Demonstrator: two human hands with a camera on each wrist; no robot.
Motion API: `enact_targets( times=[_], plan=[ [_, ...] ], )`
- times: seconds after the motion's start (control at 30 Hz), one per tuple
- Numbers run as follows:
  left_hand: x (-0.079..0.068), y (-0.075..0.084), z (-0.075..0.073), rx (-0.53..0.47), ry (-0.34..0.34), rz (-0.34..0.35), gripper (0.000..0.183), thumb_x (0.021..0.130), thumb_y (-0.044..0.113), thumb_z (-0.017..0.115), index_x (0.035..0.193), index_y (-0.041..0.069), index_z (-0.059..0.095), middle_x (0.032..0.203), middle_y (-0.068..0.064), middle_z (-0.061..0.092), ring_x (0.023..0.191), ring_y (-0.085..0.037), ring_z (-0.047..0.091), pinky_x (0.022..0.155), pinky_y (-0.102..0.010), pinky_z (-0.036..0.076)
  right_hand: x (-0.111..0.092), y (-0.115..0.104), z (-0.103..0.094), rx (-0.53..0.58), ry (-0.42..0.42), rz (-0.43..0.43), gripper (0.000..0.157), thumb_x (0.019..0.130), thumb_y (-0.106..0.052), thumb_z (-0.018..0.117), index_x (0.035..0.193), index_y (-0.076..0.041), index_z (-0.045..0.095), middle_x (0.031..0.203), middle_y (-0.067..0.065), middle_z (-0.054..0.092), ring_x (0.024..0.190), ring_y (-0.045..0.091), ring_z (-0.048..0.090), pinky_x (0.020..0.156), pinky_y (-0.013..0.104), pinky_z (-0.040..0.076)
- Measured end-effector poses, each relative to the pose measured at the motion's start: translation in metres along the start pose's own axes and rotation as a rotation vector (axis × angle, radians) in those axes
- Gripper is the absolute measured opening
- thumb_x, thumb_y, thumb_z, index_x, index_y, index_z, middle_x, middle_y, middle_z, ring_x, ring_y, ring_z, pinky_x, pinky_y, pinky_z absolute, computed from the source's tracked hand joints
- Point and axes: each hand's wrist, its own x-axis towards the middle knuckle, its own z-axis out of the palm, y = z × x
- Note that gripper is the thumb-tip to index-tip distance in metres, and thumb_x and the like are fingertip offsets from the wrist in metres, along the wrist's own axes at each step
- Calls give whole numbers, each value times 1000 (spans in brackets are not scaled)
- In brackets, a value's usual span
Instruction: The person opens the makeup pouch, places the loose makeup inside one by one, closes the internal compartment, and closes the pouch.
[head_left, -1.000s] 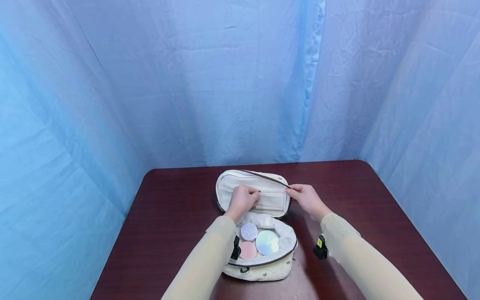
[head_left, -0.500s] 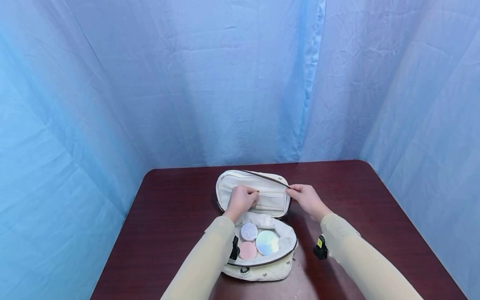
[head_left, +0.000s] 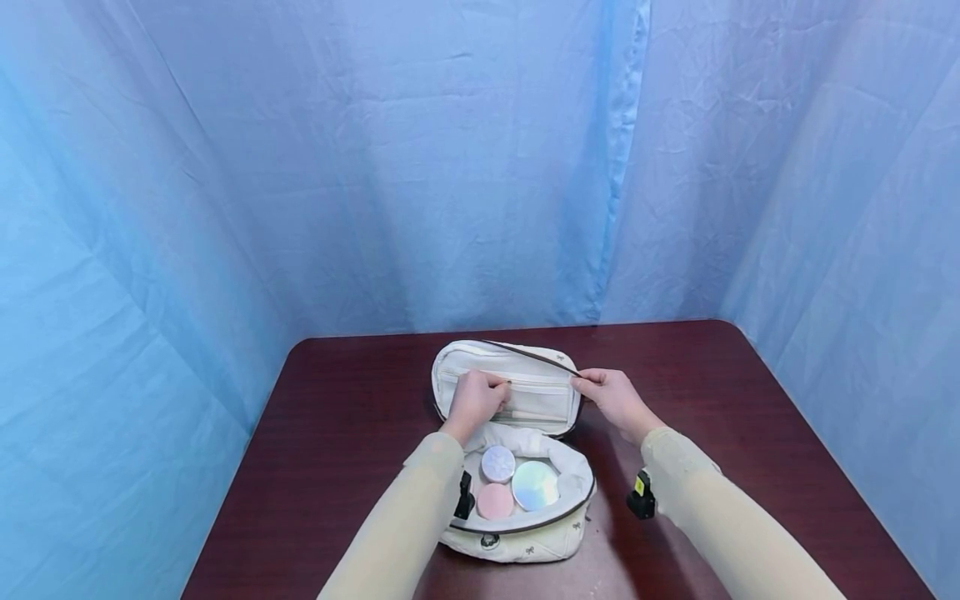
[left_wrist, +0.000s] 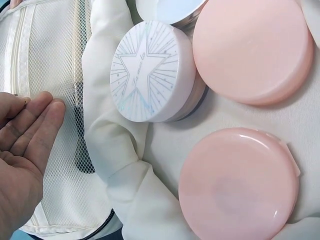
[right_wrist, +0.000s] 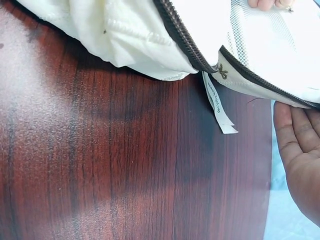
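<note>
A white cosmetic bag (head_left: 551, 543) stands on the table with its lid (head_left: 453, 354) folded back. My left hand (head_left: 474, 402) pinches the small zipper pull (left_wrist: 22, 101) of the lid's mesh pocket (left_wrist: 60, 165). Behind the mesh shows a brush (left_wrist: 82, 135) with dark bristles. With thumb and fingers, my right hand (head_left: 613, 402) grips the dark-trimmed right edge of the lid. Inside the bag sit a round jar (left_wrist: 145, 70) with a star on its cap, a shiny round compact (head_left: 536, 486), and pink round cases (left_wrist: 237, 182), one partly hidden by my arm in the head view.
The dark red wooden table (head_left: 345, 450) runs out on both sides of the bag. Blue curtains (head_left: 480, 167) hang behind it and at both sides. A white fabric tag (right_wrist: 219, 107) sticks out from the bag's side.
My left hand has slid a little to the left along the pocket's zipper with the pull. The right hand and the bag have stayed in place.
</note>
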Motion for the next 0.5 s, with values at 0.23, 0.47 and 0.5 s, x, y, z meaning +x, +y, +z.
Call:
enact_targets(
  times=[0.23,0.47,0.5],
  plan=[
    [2,-4,-4,30,13,-12,32,84,0,58,53,8,58,47,6,48,50,-10,42,54,-24,34,-2,-2,0,4,2,-2,36,104,-25,61,127,2,67,112,12,72,94,17,67,98,58,50],
    [1,-10,-11,11,23,-26,23,85,1,60,65,-1,70,50,5,53,51,-9,46,55,-24,38,-3,-3,0,-3,3,-1,37,104,-26,60,128,2,66,114,12,72,97,16,67,100,57,49],
    [2,-11,-12,10,24,-30,23,85,1,60,64,-1,69,49,5,51,51,-9,46,54,-24,37,-3,-3,0,-3,3,0,38,104,-26,60,128,2,66,115,12,71,97,17,67,100,57,49]
  ],
)
